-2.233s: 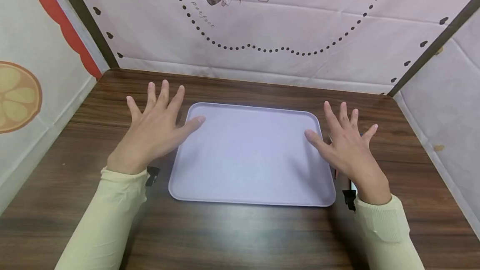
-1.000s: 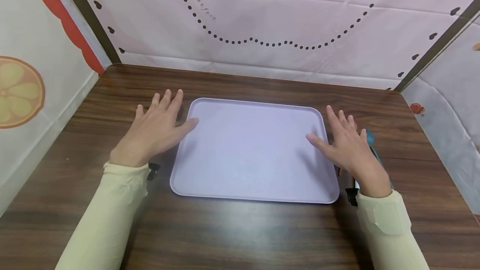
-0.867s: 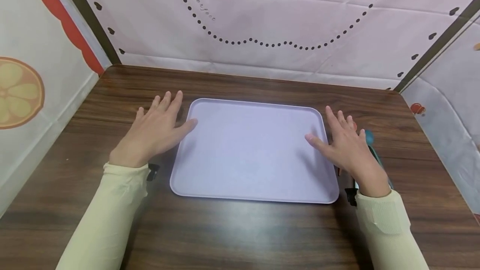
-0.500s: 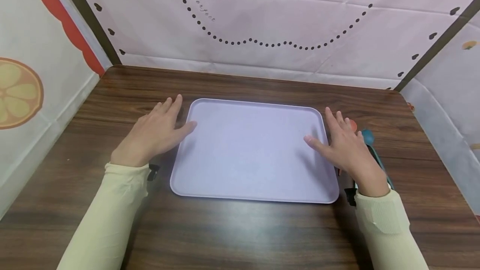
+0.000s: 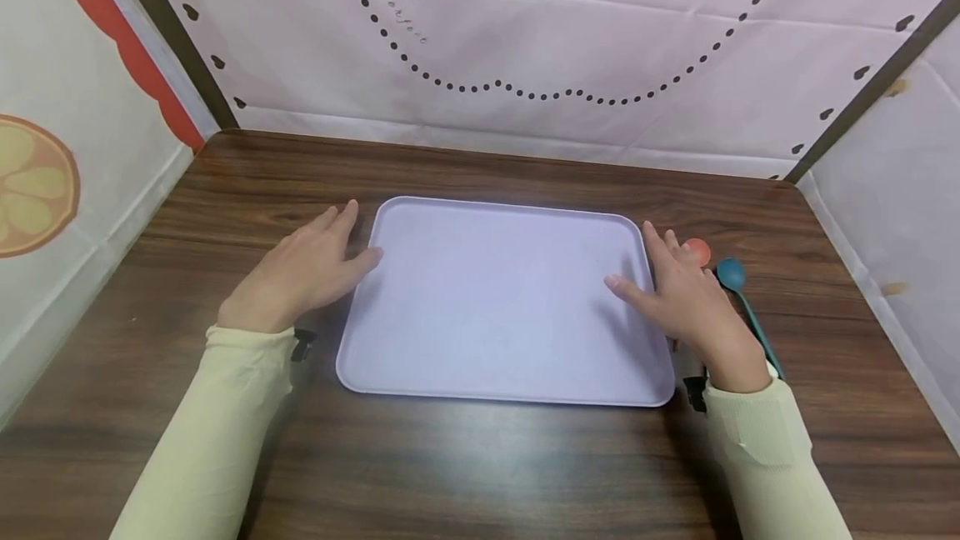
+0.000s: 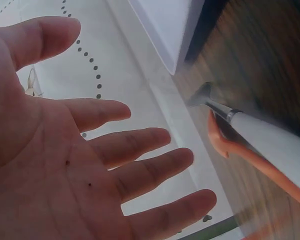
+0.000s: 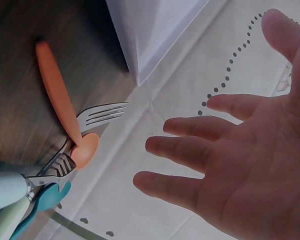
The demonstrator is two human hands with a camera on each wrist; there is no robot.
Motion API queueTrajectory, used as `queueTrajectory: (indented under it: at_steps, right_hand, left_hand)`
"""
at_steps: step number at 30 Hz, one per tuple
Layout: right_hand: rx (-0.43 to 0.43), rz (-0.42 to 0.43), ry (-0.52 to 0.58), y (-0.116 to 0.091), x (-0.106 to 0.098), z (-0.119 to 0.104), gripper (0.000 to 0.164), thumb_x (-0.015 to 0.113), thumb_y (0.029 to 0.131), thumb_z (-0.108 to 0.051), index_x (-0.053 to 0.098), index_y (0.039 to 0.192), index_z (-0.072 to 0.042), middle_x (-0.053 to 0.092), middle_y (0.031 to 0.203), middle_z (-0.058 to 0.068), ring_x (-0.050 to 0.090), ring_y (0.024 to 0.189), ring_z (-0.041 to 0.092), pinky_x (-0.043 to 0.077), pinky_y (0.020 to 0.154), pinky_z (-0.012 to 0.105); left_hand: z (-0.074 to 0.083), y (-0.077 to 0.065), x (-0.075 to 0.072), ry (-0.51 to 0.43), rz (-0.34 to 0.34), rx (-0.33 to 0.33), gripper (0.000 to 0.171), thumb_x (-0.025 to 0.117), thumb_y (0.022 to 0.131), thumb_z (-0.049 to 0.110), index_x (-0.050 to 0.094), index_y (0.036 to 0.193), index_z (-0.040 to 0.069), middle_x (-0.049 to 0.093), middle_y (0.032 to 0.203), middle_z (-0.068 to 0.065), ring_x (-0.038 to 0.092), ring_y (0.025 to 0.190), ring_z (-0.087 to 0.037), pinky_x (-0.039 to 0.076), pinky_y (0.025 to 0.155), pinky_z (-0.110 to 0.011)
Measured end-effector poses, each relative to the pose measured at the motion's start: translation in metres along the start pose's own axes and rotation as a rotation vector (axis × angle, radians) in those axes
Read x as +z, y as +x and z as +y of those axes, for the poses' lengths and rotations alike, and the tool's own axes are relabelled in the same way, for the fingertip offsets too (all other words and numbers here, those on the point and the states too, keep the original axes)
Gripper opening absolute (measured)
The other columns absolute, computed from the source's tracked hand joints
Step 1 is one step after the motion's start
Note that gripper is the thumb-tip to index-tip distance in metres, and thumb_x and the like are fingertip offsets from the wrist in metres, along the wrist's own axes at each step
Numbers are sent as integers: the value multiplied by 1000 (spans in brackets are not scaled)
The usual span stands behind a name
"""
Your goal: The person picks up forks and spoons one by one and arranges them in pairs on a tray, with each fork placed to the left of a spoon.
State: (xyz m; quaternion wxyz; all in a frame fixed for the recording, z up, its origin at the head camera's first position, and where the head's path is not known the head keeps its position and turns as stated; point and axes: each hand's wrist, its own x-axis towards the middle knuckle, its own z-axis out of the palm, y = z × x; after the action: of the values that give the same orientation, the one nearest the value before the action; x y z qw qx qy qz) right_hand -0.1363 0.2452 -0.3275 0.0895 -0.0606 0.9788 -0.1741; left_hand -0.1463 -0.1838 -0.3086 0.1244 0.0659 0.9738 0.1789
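A pale lavender tray (image 5: 502,307) lies between my two hands. To its left my left hand (image 5: 300,273) is spread palm down, fingers straight, thumb by the tray's left edge. In the left wrist view a white-handled metal utensil (image 6: 270,142) and an orange utensil (image 6: 255,160) lie beyond that hand. My right hand (image 5: 690,298) is spread at the tray's right side, its thumb over the edge. Beside it are an orange spoon (image 7: 60,95), a teal spoon (image 5: 731,273) and metal forks (image 7: 102,115), mostly hidden by the hand in the head view. Neither hand holds anything.
The dark wood table (image 5: 480,465) meets a white patterned cloth wall (image 5: 525,48) at the back. More cloth walls stand at the left (image 5: 112,148) and right (image 5: 900,215). Pale blue (image 7: 7,190) and pale green (image 7: 10,220) handles lie among the right-side cutlery.
The fingers of both hands have lowered and drawn closer together. The orange and teal spoon bowls have come into sight beside my right hand. The tray stays put.
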Motion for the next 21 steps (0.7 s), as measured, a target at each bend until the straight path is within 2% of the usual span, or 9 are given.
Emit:
queueTrajectory:
  at_steps: [11, 16, 21]
  right_hand:
    - [1, -33, 18, 3, 2, 2, 105, 50, 93, -69, 3, 162, -5, 8, 162, 32, 12, 149, 48, 22, 109, 72]
    - [-11, -41, 36, 4, 4, 2, 103, 50, 95, -67, 3, 161, -2, 14, 160, 34, 16, 147, 50, 20, 110, 72]
    - [-16, -36, 39, 2, 6, 1, 103, 51, 96, -65, 5, 160, 1, 17, 158, 35, 20, 145, 52, 20, 113, 67]
  left_hand:
    - [-2, 4, 3, 14, -18, 3, 86, 39, 102, 53, 11, 158, -5, 19, 159, -33, 21, 144, -51, 20, 114, -65]
    - [-3, 4, 3, 29, -35, -4, 84, 37, 103, 51, 10, 157, -7, 20, 158, -35, 22, 143, -53, 21, 113, -66]
    - [-5, 3, 4, 36, -38, -2, 82, 36, 104, 49, 13, 156, -9, 19, 157, -36, 21, 143, -54, 20, 114, -66]
